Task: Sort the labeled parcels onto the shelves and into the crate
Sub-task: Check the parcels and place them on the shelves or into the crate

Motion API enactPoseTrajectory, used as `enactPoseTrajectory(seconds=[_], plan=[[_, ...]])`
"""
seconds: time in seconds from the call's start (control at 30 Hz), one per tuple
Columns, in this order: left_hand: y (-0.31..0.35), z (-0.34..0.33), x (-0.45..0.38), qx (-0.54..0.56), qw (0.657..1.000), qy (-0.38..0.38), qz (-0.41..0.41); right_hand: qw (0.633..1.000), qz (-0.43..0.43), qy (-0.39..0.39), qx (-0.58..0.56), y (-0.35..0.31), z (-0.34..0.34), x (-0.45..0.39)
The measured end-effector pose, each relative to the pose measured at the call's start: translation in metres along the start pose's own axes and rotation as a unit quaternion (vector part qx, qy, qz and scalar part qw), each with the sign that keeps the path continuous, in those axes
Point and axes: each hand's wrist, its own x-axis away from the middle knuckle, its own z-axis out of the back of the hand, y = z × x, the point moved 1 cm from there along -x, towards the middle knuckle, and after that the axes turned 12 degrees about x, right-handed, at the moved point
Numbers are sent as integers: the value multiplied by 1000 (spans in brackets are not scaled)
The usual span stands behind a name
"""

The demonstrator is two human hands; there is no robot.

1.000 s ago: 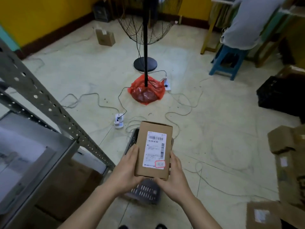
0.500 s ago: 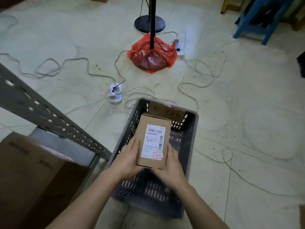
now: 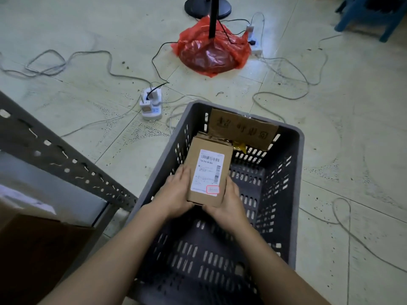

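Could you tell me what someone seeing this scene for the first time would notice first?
The eye lands on the small cardboard parcel with its white label, held between the left hand and right hand over the dark grey crate at centre. Next comes the red plastic bag on the floor beyond, amid loose cables.

Two forearms enter from the lower edge of the head view, each ending in a hand. Both forearms are bare along their whole visible length; no sleeve edge shows in the frame. The left hand (image 3: 176,195) is uncovered, and nothing is worn on its wrist or on the fingers that show. The right hand (image 3: 229,205) is likewise uncovered. The nails cannot be made out. Of the person, only these two forearms and hands are in view.
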Motion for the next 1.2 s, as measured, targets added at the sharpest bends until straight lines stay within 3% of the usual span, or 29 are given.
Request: enactPoseTrajectory(seconds=[0.33,0.73,1.2], plan=[[-1,5,-32,-17,1000,17,7,998,-14,26,46,6,-16,-39],[6,-9,-30,-57,991,118,3,996,-28,25,84,4,-18,-48],[19,15,-3,-19,995,93,12,996,-22,17,84,-13,21,-26]])
